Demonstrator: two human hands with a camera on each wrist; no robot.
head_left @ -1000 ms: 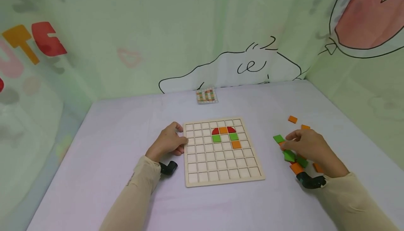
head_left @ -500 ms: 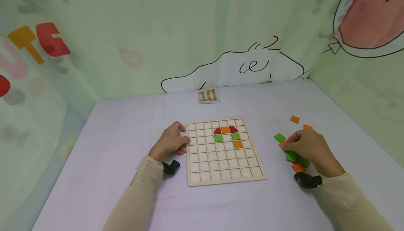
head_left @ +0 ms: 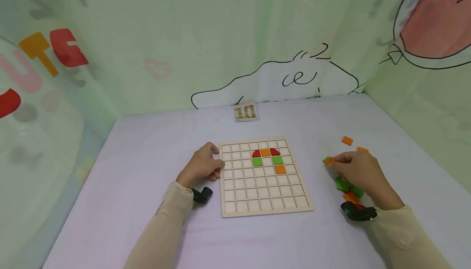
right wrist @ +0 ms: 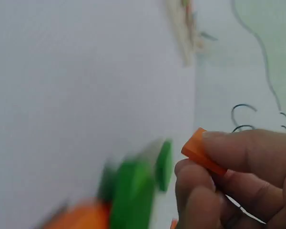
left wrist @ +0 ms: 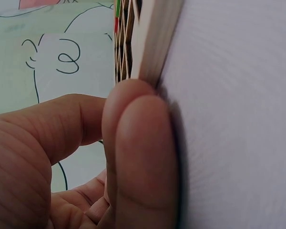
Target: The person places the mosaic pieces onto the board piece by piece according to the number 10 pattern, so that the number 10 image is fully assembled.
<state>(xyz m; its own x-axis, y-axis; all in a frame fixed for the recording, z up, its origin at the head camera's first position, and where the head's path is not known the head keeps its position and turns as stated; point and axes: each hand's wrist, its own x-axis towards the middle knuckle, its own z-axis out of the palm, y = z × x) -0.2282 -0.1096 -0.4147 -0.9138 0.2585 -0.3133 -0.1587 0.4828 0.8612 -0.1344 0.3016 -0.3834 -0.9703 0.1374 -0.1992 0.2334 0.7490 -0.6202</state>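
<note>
Up close, a heap (head_left: 343, 185) of green and orange tiles is spread beside the right hand (head_left: 358, 175). There, an orange tile (right wrist: 198, 149) is clamped between thumb and fingertips, seemingly lifted off the tabletop (head_left: 206, 240), a green tile (right wrist: 165, 164) just beyond it. Light, stiff and rather slick, by its look; best taken by two opposite edges, so that its underside is left free. Over to the left hand (head_left: 200, 164): bent fingers are set against the left edge of the board (head_left: 230, 207); whether it is pinched or merely pressed cannot be told. Thin, rigid and easily slid, that board should be steadied by its rim. Red, orange and green pieces (head_left: 265, 152) are seated in its farther cells. Past it, a stray tile (head_left: 347, 140) is seen off to the right, and, farthest back, a patterned card (head_left: 246, 112) is laid near the wall (head_left: 165, 36).
</note>
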